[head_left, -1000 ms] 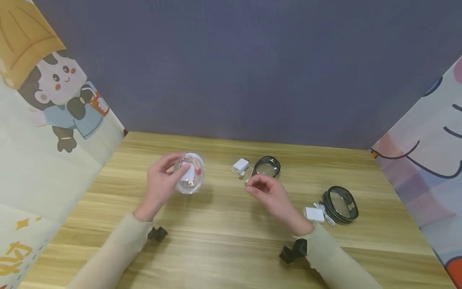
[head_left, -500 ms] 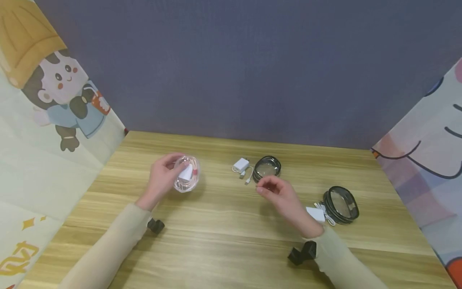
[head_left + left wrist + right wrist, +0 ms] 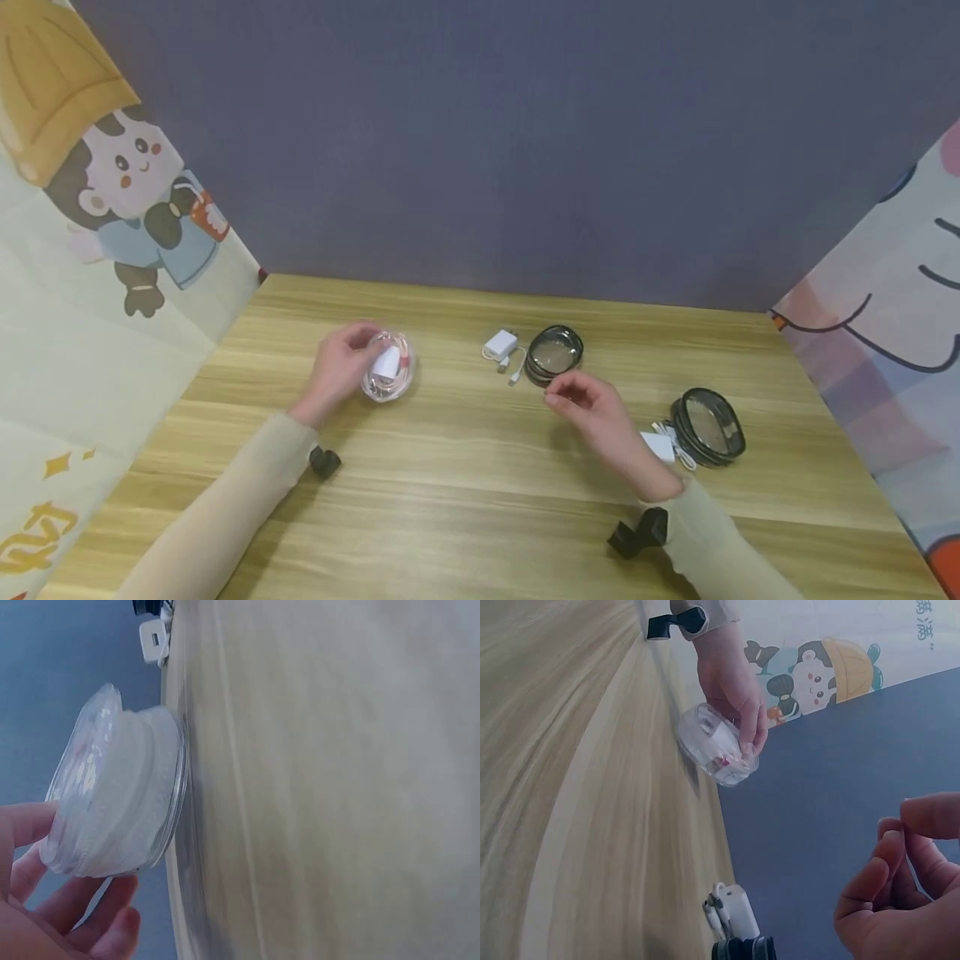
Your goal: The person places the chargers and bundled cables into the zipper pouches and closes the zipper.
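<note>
My left hand (image 3: pixel 341 364) grips a clear round plastic case (image 3: pixel 387 367) at the left of the table, thumb on top and fingers at its rim. Something white and coiled, like a cable, fills the case, with a white block and a small red patch showing through. Its lower edge is close to the wood; whether they touch is unclear. My right hand (image 3: pixel 598 421) hovers near the front of a black-rimmed round case (image 3: pixel 555 357). Its fingers are loosely bent and the thumb meets the fingertips (image 3: pixel 892 836), with nothing visible between them.
A white charger plug (image 3: pixel 500 344) and a short white cable (image 3: pixel 515 377) lie left of the black-rimmed case. Farther right is a second black-rimmed case (image 3: pixel 707 427), with another white plug (image 3: pixel 657 447) and cable beside it. A grey-blue panel (image 3: pixel 510 167) stands behind the table.
My right hand has drawn back to the right, away from the short white cable. My left hand has tilted the clear case and brought it slightly lower.
</note>
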`<action>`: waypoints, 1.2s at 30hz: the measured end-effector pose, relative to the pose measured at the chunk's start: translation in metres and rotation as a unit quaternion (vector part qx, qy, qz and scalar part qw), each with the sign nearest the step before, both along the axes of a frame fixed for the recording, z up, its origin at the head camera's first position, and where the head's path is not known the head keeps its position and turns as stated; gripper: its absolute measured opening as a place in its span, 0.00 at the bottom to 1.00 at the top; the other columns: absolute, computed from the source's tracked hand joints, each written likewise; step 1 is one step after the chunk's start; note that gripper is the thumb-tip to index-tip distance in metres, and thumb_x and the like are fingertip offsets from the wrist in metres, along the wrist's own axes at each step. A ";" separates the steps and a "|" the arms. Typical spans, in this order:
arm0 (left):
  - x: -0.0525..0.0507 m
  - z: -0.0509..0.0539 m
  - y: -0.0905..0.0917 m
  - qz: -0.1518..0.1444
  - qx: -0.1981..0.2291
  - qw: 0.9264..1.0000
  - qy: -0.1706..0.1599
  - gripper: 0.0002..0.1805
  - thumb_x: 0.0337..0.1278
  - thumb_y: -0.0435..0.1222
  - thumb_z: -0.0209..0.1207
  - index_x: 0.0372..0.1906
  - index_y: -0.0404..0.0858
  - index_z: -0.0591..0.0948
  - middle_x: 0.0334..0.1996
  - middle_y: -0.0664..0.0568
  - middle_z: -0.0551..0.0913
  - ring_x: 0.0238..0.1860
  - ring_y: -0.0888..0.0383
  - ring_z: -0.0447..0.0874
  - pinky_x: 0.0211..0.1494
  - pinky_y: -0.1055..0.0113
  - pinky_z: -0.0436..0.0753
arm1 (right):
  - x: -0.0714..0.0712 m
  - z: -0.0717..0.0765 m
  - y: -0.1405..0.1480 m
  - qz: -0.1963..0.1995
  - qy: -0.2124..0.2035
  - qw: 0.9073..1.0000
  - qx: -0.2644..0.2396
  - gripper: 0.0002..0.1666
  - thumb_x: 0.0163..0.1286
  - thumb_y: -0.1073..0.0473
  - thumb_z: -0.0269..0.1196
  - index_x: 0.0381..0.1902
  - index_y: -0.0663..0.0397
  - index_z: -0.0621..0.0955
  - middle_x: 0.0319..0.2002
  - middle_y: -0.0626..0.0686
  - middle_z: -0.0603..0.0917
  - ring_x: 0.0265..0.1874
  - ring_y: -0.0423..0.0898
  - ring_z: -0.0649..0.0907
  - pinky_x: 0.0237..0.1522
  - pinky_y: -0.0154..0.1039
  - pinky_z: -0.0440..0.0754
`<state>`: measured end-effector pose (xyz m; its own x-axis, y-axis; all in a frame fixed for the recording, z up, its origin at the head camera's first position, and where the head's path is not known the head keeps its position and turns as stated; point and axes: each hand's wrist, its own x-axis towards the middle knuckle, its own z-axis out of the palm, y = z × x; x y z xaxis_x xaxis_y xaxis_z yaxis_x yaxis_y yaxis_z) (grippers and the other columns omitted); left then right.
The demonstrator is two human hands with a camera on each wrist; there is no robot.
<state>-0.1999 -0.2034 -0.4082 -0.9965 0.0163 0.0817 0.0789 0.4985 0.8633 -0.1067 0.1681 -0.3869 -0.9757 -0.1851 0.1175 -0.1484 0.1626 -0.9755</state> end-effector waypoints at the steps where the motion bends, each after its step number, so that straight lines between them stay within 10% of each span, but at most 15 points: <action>1: -0.001 -0.001 -0.001 -0.002 -0.008 1.000 -0.004 0.18 0.65 0.41 0.63 0.55 0.38 0.81 0.53 0.40 0.82 0.55 0.44 0.79 0.56 0.49 0.80 | 0.000 -0.001 0.001 -0.001 0.000 1.000 0.000 0.08 0.68 0.68 0.63 0.42 0.70 0.79 0.40 0.57 0.80 0.41 0.44 0.79 0.46 0.33 0.80; 36: -0.017 -0.012 -0.005 -0.055 -0.108 0.991 -0.051 0.20 0.71 0.45 0.55 0.58 0.36 0.78 0.54 0.38 0.80 0.52 0.42 0.78 0.51 0.49 0.80 | -0.008 -0.007 0.018 -0.023 -0.023 0.999 0.019 0.13 0.71 0.66 0.61 0.47 0.73 0.77 0.41 0.61 0.81 0.41 0.47 0.79 0.44 0.38 0.81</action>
